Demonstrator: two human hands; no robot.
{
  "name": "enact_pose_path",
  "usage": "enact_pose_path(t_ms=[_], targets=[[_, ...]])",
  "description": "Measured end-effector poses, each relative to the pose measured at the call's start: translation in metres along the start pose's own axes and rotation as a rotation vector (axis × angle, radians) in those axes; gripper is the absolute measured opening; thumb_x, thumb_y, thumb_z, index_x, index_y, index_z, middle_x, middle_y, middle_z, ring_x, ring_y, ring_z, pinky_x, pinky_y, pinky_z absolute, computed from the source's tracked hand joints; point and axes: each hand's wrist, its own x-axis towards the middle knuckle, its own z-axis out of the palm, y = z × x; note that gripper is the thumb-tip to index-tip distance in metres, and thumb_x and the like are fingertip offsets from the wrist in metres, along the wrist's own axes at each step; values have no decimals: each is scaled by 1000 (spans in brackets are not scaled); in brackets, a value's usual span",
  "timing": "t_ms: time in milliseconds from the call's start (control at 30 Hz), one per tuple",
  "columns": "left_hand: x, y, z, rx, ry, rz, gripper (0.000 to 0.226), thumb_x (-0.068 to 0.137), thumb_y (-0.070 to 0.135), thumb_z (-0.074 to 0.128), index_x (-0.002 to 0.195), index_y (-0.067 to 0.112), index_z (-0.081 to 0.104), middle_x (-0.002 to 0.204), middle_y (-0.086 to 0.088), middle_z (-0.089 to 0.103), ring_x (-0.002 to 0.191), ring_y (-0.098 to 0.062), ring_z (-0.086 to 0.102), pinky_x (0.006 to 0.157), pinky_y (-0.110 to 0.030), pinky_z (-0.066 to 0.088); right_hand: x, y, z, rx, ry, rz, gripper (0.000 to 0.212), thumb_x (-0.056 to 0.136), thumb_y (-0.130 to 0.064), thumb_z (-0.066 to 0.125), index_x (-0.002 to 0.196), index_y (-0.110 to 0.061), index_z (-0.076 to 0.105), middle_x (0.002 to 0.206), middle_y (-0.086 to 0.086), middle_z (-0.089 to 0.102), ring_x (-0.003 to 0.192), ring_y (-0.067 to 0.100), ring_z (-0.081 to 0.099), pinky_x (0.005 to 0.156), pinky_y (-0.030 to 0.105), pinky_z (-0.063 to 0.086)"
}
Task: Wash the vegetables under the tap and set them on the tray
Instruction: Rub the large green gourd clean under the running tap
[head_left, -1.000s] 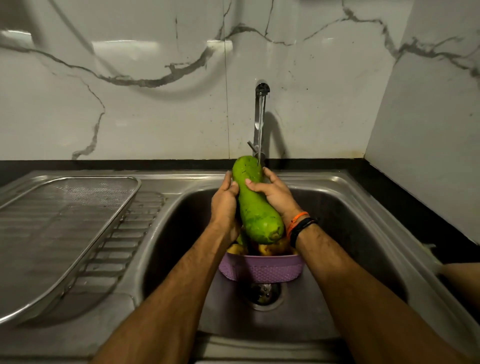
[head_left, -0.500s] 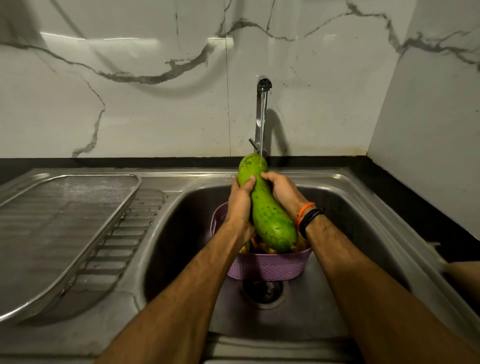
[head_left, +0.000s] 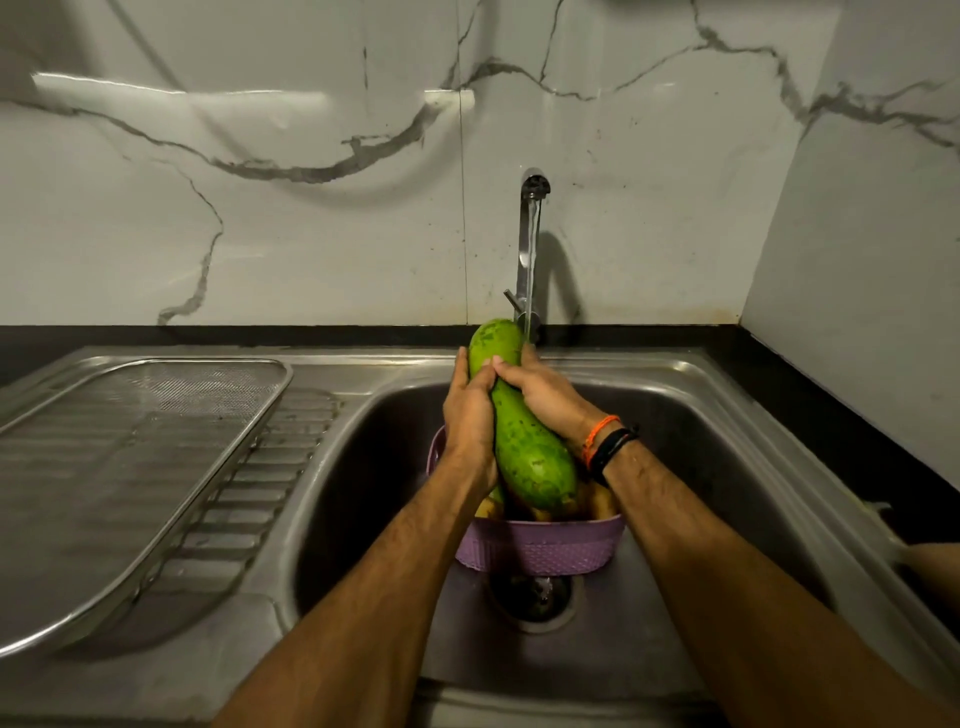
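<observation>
Head view: green gourd (head_left: 527, 447) gripped by left hand (head_left: 470, 415) and right hand (head_left: 545, 397) under running tap (head_left: 531, 234); tray (head_left: 130, 467) bare, other vegetables waiting in purple basket (head_left: 540, 545).

Both hands, left hand (head_left: 470, 415) and right hand (head_left: 545, 397), grip a green bottle gourd (head_left: 524, 441) under the running tap (head_left: 530, 244), above a purple basket (head_left: 540, 545) in the steel sink (head_left: 701, 441).

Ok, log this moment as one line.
long green gourd | gripped by left hand, right hand | under running steel tap | above purple basket
</observation>
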Motion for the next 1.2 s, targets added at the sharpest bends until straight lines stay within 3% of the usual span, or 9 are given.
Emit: enact_pose_path(t_ms=[133, 267, 367, 567, 700, 800, 900, 1067, 1200], targets=[[-3, -1, -3, 21, -24, -37, 58, 97, 17, 55, 151, 33, 37, 130, -6, 63, 106, -23, 67, 97, -45, 53, 0, 0, 0, 23, 34, -12, 64, 100, -39, 48, 152, -12, 26, 149, 11, 43, 132, 26, 46, 113, 40, 36], [-2, -1, 1, 5, -35, -33, 55, 98, 14, 53, 150, 27, 40, 133, -6, 61, 104, -19, 66, 91, -36, 53, -2, -4, -1, 68, 66, -41, 79, 100, -36, 48, 156, -10, -1, 159, 7, 21, 145, 23, 27, 119, 31, 21], [2, 0, -3, 18, -8, -38, 56, 96, 17, 56, 149, 29, 41, 131, -9, 63, 109, -25, 67, 99, -47, 52, -6, 1, 0, 13, -31, 0, 77, 97, -43, 50, 156, -18, 8, 159, 7, 25, 143, 23, 32, 118, 41, 28], [-11, -2, 1, -13, -103, -73, 51, 101, 13, 48, 149, 28, 40, 135, -8, 59, 114, -25, 63, 103, -46, 49, -4, -4, -4, 132, 114, -33, 75, 102, -36, 46, 156, -12, 0, 159, 8, 25, 142, 24, 31, 110, 27, 28], [-9, 1, -4, -35, -189, -98, 40, 103, 17, 41, 143, 20, 47, 130, -17, 62, 119, -35, 61, 105, -55, 45, -5, 5, 0, 430, 201, -15, 68, 96, -18, 59, 154, -14, 23, 149, 8, 42, 129, 24, 50, 109, 42, 42], [-8, 6, -11, -23, -216, -195, 40, 102, 27, 42, 140, 17, 50, 129, -25, 61, 115, -42, 61, 92, -60, 52, -9, 5, -5, 636, 222, -8, 52, 90, -4, 63, 139, -8, 45, 124, 10, 59, 110, 23, 61, 102, 45, 48], [-9, 12, -14, -2, -235, -322, 51, 98, 35, 48, 141, 8, 49, 130, -31, 57, 104, -45, 62, 77, -62, 54, -15, 8, -9, 590, 142, 92, 42, 87, -13, 70, 127, -6, 57, 109, 14, 69, 95, 29, 67, 91, 52, 51], [-15, 20, -18, 103, -289, -441, 53, 99, 44, 46, 119, 0, 65, 103, -28, 69, 88, -40, 66, 72, -53, 58, -17, 10, -10, 545, 217, 176, 47, 76, -15, 81, 118, -6, 62, 100, 9, 72, 86, 24, 71, 56, 28, 56], [-9, 33, -30, 192, -306, -379, 51, 94, 44, 53, 120, 2, 66, 114, -24, 67, 99, -36, 66, 93, -49, 53, -12, 10, -6, 741, 345, 227, 52, 73, -5, 81, 120, -8, 59, 106, 9, 68, 93, 23, 66, 62, 31, 52]])
